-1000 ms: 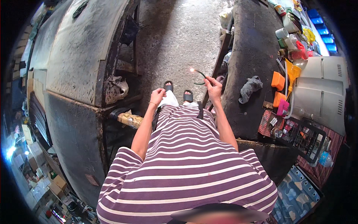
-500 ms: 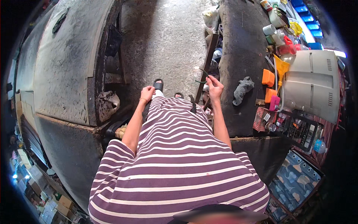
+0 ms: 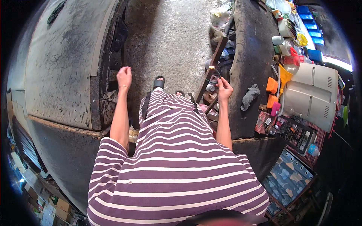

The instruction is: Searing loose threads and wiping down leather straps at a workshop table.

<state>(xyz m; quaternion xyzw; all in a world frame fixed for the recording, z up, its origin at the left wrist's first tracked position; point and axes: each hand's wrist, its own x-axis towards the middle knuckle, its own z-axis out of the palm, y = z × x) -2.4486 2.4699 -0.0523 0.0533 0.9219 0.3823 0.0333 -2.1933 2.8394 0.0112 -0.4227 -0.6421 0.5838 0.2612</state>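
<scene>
My right hand [image 3: 224, 89] pinches a thin, dark green curved piece [image 3: 218, 71] that resembles a length of mosquito coil. A small bright yellow-orange spot glows at its far end. It is held up in front of a dark brown post, beside the right-hand table. My left hand [image 3: 124, 77] is raised near the edge of the left-hand table, its fingers curled closed. Whatever it might hold is hidden.
A worn grey table [image 3: 64, 64] stands left, a dark one [image 3: 250, 45] right, with a concrete walkway [image 3: 169, 41] between. On the right lie a grey rag [image 3: 250, 97], a yellow-orange funnel [image 3: 284, 77], orange containers [image 3: 271, 85] and a pale plastic panel [image 3: 311, 90]. Plastic bags [image 3: 220, 17] lie beyond the post.
My left hand has moved left and farther forward, away from my body. The right hand has shifted slightly right, and the curved piece's tip now shows a bright glow.
</scene>
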